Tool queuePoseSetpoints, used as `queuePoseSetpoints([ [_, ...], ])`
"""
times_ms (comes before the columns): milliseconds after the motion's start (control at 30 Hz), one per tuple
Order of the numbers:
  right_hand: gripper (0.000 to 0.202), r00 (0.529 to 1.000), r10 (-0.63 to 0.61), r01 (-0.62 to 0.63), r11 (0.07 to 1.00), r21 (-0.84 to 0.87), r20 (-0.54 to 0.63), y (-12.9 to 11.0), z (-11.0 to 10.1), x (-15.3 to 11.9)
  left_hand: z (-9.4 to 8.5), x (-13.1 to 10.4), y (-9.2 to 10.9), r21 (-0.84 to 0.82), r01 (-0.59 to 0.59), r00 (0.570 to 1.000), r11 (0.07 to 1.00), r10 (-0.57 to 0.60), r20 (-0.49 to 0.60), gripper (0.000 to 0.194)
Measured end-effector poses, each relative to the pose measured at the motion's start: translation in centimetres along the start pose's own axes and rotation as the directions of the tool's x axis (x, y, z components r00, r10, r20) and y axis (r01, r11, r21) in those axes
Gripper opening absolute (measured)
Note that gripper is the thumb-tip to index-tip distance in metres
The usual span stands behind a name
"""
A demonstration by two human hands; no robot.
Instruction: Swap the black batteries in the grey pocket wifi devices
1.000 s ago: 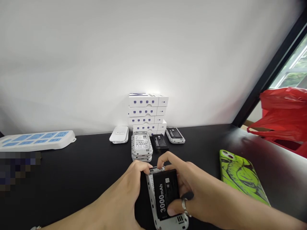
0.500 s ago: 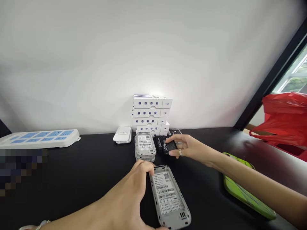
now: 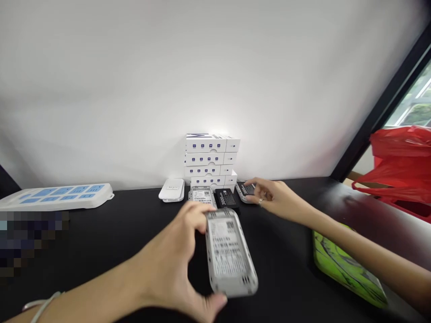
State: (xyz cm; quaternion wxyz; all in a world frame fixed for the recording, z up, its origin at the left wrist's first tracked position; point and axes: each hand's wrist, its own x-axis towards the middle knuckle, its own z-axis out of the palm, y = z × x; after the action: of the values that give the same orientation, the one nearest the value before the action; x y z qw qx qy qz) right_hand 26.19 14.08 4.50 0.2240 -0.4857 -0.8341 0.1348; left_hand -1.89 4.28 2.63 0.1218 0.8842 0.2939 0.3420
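My left hand (image 3: 182, 255) grips a grey device shell (image 3: 230, 253) by its left side, fingers at the top corner and thumb at the bottom; it looks lifted off the black table. Farther back on the right, my right hand (image 3: 269, 194) pinches a black battery (image 3: 248, 188) marked 3000mAh, over a grey shell beside the box stack. Another black battery pile (image 3: 227, 198) lies between there and a stack of grey shells (image 3: 202, 195) with labels. The lower part of that stack is hidden by my left hand.
White boxes (image 3: 205, 159) stand stacked against the wall. White covers (image 3: 172, 189) lie to their left. A white and blue power strip (image 3: 60, 195) is far left, a green case (image 3: 345, 264) and red bag (image 3: 400, 157) right.
My left hand has raised the grey shell and moved it slightly back and left. My right hand has carried a battery from the battery pile to the right, over the shell beside the boxes.
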Motion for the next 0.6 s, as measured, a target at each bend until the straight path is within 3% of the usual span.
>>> queuePoseSetpoints([
  [67, 0.050, 1.000, 0.000, 0.000, 1.000, -0.008, -0.004, 1.7, -1.1, 0.4, -1.1, 1.0, -1.1, 0.076, 0.157, 0.987, 0.985, -0.154, -0.051, 0.078],
  [233, 0.085, 0.990, -0.011, 0.012, 1.000, -0.008, 0.141, 4.7, -2.3, 1.7, -2.2, 2.8, -4.0, 0.122, 0.264, 0.965, 0.957, -0.261, -0.041, 0.063],
  [400, 0.108, 0.956, 0.020, -0.020, 1.000, -0.006, 0.293, 6.0, -1.5, 3.2, -2.2, 3.2, -4.9, 0.157, 0.290, 0.957, 0.944, -0.287, -0.040, 0.056],
  [600, 0.107, 0.953, 0.055, -0.051, 0.998, -0.022, 0.298, 6.3, -0.7, 4.2, -2.3, 2.3, -4.0, 0.208, 0.254, 0.964, 0.945, -0.230, -0.131, 0.041],
])
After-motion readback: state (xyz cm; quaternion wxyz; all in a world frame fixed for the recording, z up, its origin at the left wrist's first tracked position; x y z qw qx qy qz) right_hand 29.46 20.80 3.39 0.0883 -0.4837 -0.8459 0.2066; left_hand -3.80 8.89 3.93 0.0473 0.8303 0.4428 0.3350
